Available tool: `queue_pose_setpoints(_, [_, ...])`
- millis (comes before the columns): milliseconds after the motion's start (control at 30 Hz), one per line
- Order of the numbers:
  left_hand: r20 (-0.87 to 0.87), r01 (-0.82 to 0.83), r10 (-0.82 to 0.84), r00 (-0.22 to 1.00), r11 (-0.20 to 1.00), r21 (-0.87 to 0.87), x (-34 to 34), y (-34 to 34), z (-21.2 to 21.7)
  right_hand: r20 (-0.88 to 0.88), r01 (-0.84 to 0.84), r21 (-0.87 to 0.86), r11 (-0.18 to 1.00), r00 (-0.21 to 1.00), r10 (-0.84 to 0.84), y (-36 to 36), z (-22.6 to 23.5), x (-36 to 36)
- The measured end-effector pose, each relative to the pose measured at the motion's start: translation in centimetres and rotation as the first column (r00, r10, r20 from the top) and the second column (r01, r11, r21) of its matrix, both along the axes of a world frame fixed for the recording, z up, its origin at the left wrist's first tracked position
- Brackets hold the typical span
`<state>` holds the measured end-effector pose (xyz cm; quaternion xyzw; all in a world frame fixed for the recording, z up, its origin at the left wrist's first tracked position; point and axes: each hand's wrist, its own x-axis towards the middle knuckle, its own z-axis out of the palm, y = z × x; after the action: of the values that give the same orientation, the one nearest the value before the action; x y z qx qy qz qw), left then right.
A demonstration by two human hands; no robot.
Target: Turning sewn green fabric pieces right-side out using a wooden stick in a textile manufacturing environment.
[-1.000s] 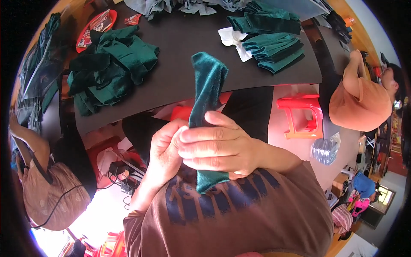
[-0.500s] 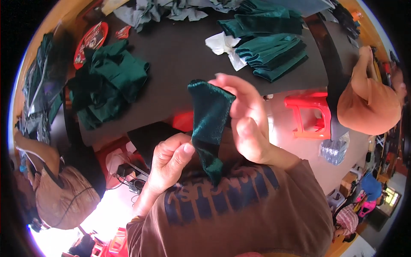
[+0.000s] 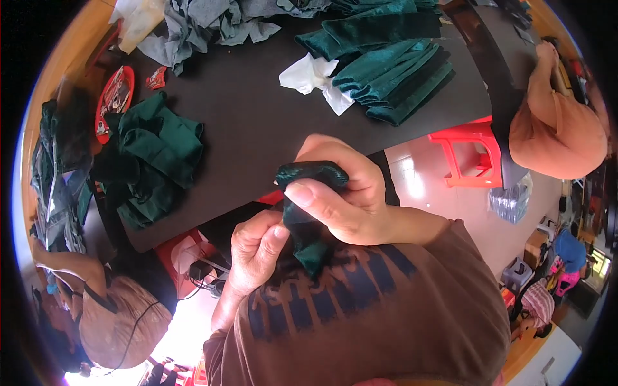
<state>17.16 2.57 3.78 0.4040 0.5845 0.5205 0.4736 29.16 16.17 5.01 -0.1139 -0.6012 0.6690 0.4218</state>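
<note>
Between my two hands, in front of my chest, is a small piece of dark green velvet fabric point(image 3: 310, 248). My right hand point(image 3: 351, 199) is closed round its upper end, the thumb pressing on the folded top edge. With thumb and forefinger, my left hand point(image 3: 257, 248) pinches the fabric's left side lower down. The lower tip hangs loose over my brown shirt. On the dark table to the left lies a crumpled heap of green velvet point(image 3: 158, 151). At the far right, a row of folded green velvet pieces point(image 3: 399, 77) lies beside a white crumpled piece point(image 3: 312, 76).
Grey cloth scraps point(image 3: 212, 26) cover the table's far edge. A red tray point(image 3: 116, 96) stands at the left. A red stool point(image 3: 470, 154) is by the table's right end. People sit on both sides, one in an orange top point(image 3: 553, 138), one in brown point(image 3: 122, 315).
My right hand has turned and closed over the fabric's upper end, which is now folded over under the thumb. Before, its fingers were behind the flat piece with the thumb apart.
</note>
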Motion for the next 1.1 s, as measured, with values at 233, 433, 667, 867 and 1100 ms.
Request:
queue_pose_setpoints(233, [-0.052, 0.050, -0.049, 0.997, 0.999, 0.015, -2.1, -0.4, -1.5, 0.080, -0.075, 0.144, 0.987, 0.995, 0.064, 0.6, -0.3, -1.6])
queue_pose_setpoints(433, [0.069, -0.034, 0.030, 0.997, 0.998, 0.051, -2.1, -0.1, -2.1, 0.125, -0.092, 0.111, 0.990, 0.989, 0.078, 0.4, -0.4, -2.9])
queue_pose_setpoints(667, [0.056, -0.035, 0.032, 0.998, 0.998, 0.058, -2.6, 0.6, -2.0, 0.168, -0.119, 0.105, 0.987, 0.981, 0.101, 1.5, -0.4, -2.8])
queue_pose_setpoints(867, [-0.007, -0.030, 0.030, 1.000, 0.999, 0.012, -3.0, 1.0, -1.9, 0.148, -0.118, 0.013, 0.993, 0.982, 0.115, 2.1, -0.4, -2.6])
queue_pose_setpoints(1100, [0.054, -0.044, 0.044, 0.998, 0.999, -0.010, -3.0, 0.7, -2.4, 0.080, 0.136, 0.322, 0.937, 0.982, -0.170, 2.4, -1.4, -2.8])
